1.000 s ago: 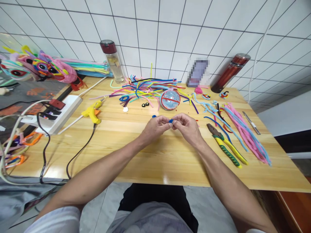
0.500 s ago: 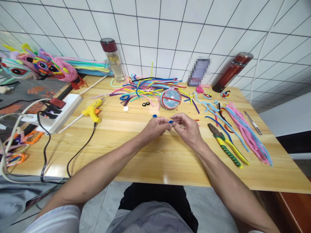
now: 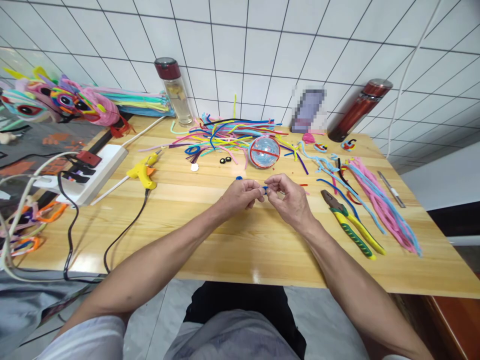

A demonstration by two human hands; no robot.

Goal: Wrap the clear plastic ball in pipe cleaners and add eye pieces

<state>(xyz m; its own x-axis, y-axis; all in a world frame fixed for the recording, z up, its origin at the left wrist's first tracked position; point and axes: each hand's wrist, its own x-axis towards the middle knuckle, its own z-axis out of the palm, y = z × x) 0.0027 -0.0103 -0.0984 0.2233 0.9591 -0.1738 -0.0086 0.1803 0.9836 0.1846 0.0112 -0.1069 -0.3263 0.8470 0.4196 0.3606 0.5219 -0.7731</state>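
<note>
Between my two hands is a small piece of blue pipe cleaner, mostly covered by fingertips. My left hand pinches it from the left, fingers curled. From the right, my right hand grips it between thumb and forefinger. A small blue coil lies on the table just beyond my left hand. Behind the hands sits a round light-blue ball with a red rim and a red band across it. Two small black rings with pale centres and a white disc lie to its left.
A yellow glue gun and a white power strip with cables are on the left. Pliers, pink and blue pipe cleaners and a pen-like knife lie right. Loose pipe cleaners, a glass bottle and a red flask stand behind.
My hands have shifted very slightly, and the blue piece between the fingertips has turned a little. Everything else on the table stays in place.
</note>
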